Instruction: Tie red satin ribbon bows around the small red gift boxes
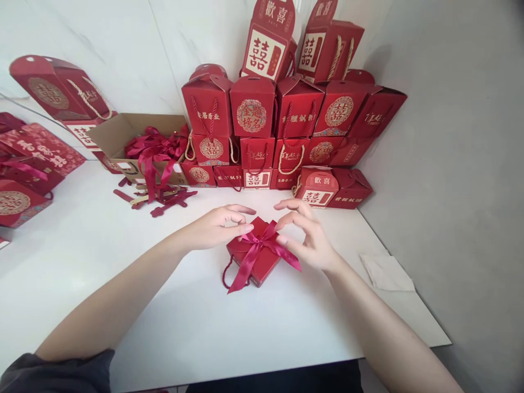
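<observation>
In the middle of the white table lies a red gift box [265,267] with a dark red cord handle [225,275] sticking out at its left side. A magenta satin ribbon [248,264] is tied in a bow on its top, both tails spread toward the front and right. My left hand [223,225] hovers at the box's upper left, fingers apart, the thumb close to the bow; whether it touches is unclear. On the other side my right hand [305,232] is held with curled, parted fingers beside the bow's right loop. Neither hand appears to grip anything.
Red gift boxes [251,106] stand stacked against the back wall, with more at the left. An open cardboard box [110,136] holds magenta ribbons [158,144]; loose dark red strips [174,202] lie before it. A folded white cloth [387,272] rests near the right wall.
</observation>
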